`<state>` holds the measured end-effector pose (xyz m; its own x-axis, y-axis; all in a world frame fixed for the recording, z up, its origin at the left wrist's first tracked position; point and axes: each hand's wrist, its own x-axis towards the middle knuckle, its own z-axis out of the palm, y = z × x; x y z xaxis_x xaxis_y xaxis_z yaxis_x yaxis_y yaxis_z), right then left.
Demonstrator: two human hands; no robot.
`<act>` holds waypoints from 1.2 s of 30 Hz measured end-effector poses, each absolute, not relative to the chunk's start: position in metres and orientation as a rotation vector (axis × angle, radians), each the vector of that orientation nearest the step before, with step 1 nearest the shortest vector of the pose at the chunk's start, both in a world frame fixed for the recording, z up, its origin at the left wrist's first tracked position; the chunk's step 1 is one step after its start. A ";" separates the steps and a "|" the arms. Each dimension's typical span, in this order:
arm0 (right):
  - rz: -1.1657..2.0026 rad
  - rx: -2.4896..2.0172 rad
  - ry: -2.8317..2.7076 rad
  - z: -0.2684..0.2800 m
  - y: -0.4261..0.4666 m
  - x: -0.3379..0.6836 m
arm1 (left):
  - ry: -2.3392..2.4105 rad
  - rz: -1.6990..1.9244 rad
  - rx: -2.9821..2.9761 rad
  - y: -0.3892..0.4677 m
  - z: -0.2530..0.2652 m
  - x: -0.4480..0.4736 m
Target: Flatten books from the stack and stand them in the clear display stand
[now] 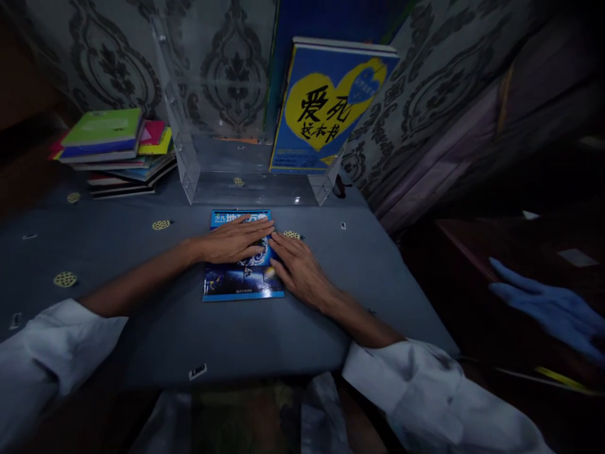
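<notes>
A blue paperback book (pixel 243 285) with a space picture on its cover lies flat on the table, in front of a clear acrylic stand. Across the upper half of its cover rests my left hand (pixel 234 239), palm down with the fingers stretched out to the right. My right hand (pixel 302 268) lies at the book's right edge, its fingers extended and the fingertips close to those of my left hand. Neither hand grips anything. Part of the cover's title and picture is hidden under my left hand.
Behind the book stands the clear acrylic stand (pixel 255 188), with a blue book bearing a yellow heart (pixel 312 104) upright in its right side. A stack of books (pixel 106 135) sits at the back left of the grey-blue tablecloth (pixel 155 340). A blue glove-like object (pixel 543 302) lies at the right.
</notes>
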<state>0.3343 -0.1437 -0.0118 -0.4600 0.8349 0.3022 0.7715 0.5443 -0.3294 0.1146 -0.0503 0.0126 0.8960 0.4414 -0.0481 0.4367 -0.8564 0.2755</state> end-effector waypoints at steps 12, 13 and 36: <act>0.289 -1.205 -2.324 -0.005 -0.178 0.348 | 0.540 0.020 2.777 -0.092 0.020 0.110; 0.293 -1.195 -2.332 -0.004 -0.182 0.349 | 0.524 0.009 2.776 -0.097 0.021 0.110; 0.132 -0.978 -2.384 0.006 -0.200 0.350 | 0.752 0.046 2.713 -0.095 0.023 0.065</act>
<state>0.3502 -0.2000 0.0061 -0.5809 0.6740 0.4564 0.6194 0.7298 -0.2892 0.0648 -0.0955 0.0229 0.8605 0.5065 -0.0549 0.4961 -0.8085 0.3166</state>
